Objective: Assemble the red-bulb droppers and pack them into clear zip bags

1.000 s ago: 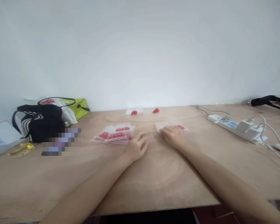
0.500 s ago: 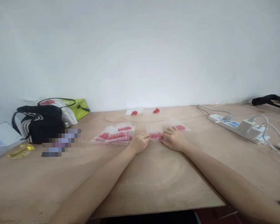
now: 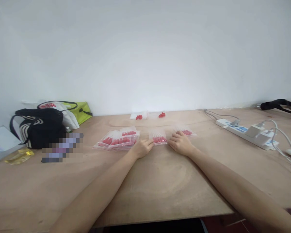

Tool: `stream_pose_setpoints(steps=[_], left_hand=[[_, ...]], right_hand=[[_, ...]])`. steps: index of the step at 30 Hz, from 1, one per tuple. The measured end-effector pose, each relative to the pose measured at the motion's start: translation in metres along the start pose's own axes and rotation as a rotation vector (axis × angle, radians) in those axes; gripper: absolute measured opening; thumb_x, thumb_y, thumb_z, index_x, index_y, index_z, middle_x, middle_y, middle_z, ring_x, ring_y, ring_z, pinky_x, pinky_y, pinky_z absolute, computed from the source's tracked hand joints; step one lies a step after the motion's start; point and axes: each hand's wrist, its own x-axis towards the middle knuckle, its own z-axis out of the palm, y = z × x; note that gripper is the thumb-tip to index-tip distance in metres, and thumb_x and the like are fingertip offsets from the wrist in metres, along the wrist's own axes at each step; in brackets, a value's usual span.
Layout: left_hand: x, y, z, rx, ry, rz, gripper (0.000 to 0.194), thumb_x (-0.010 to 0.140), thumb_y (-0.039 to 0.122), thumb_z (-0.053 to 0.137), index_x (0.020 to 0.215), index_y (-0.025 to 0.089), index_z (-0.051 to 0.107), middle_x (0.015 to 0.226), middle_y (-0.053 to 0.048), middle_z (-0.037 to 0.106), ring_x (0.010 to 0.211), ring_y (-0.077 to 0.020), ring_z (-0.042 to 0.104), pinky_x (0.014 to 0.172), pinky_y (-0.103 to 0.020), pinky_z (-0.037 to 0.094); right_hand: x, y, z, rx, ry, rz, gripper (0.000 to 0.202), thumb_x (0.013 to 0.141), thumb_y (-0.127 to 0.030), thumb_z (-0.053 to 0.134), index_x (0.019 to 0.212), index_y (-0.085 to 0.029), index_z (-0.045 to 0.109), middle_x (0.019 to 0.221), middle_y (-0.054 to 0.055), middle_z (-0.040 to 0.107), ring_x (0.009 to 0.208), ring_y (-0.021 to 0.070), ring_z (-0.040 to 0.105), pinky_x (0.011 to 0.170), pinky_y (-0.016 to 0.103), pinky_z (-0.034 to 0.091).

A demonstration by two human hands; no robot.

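Observation:
A clear bag of red-ended sticks (image 3: 159,139) lies flat between my hands. My left hand (image 3: 143,148) is closed at its lower left corner, thumb and fingers pinching the edge. Just right of this bag rests my right hand (image 3: 180,143), fingers bent and together on the table; whether they hold anything is hidden. Beyond its fingertips lies another clear bag with red pieces (image 3: 187,132), partly covered by the hand. A pile of similar filled bags (image 3: 120,141) spreads to the left of my left hand.
Two bags with red pieces (image 3: 139,116) (image 3: 162,115) lie by the wall. On the left are a black bag (image 3: 45,127), a green bag (image 3: 83,111), a blurred-out flat object (image 3: 61,148) and yellow tape (image 3: 19,156). A white power strip (image 3: 244,132) with cables lies right.
The middle bag has shifted slightly left with my left hand. My right hand has come away from that bag's right edge, leaving a small gap.

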Motion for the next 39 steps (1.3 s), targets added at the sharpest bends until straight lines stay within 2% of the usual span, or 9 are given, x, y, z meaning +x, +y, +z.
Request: stream_pose_setpoints(steps=[7,11,14,22,31,39], left_hand=[[0.0,0.0,-0.004,-0.02,0.017,-0.039,0.026,0.085,0.013,0.035,0.081,0.015,0.06,0.083,-0.006,0.064,0.072,-0.0131,0.06,0.066,-0.026,0.048],[0.004,0.007,-0.008,-0.015,0.092,-0.08,0.022,0.085,0.017,0.038,0.09,0.013,0.059,0.09,-0.007,0.064,0.081,-0.0163,0.059,0.069,-0.028,0.049],[0.011,0.015,-0.007,-0.036,0.144,-0.064,0.022,0.085,0.019,0.039,0.087,0.015,0.06,0.088,-0.005,0.065,0.078,-0.0149,0.06,0.07,-0.026,0.049],[0.018,0.02,-0.006,0.023,0.087,0.016,0.025,0.085,0.016,0.037,0.076,0.013,0.06,0.074,-0.006,0.064,0.07,-0.0152,0.06,0.064,-0.027,0.047],[0.017,0.018,-0.008,0.083,0.075,0.03,0.026,0.085,0.015,0.035,0.074,0.013,0.058,0.073,-0.005,0.063,0.069,-0.0146,0.059,0.062,-0.026,0.045],[0.01,0.01,-0.015,0.184,0.071,0.049,0.028,0.086,0.014,0.031,0.075,0.014,0.057,0.073,-0.006,0.062,0.069,-0.0144,0.058,0.06,-0.026,0.044]], right_hand=[[0.002,-0.003,-0.002,0.061,-0.048,0.029,0.029,0.082,-0.015,0.038,0.057,-0.016,0.053,0.057,0.002,0.052,0.064,0.0131,0.04,0.068,0.03,0.023],[0.005,-0.009,-0.003,0.117,-0.044,0.083,0.027,0.081,-0.017,0.04,0.058,-0.016,0.053,0.057,0.002,0.051,0.064,0.0129,0.04,0.068,0.03,0.023],[0.011,-0.018,-0.001,0.148,-0.028,0.089,0.024,0.08,-0.019,0.041,0.061,-0.016,0.054,0.057,0.001,0.052,0.064,0.0128,0.04,0.068,0.031,0.022],[0.018,-0.028,0.002,0.174,0.004,0.099,0.02,0.079,-0.02,0.042,0.066,-0.016,0.056,0.058,0.001,0.052,0.064,0.0131,0.041,0.066,0.031,0.022],[0.018,-0.028,0.0,0.131,0.033,0.069,0.021,0.08,-0.017,0.041,0.069,-0.017,0.058,0.061,0.002,0.055,0.067,0.0138,0.041,0.07,0.032,0.022],[0.012,-0.02,-0.001,0.164,0.027,0.122,0.019,0.077,-0.013,0.042,0.068,-0.018,0.058,0.06,0.001,0.054,0.068,0.0132,0.042,0.07,0.032,0.021]])
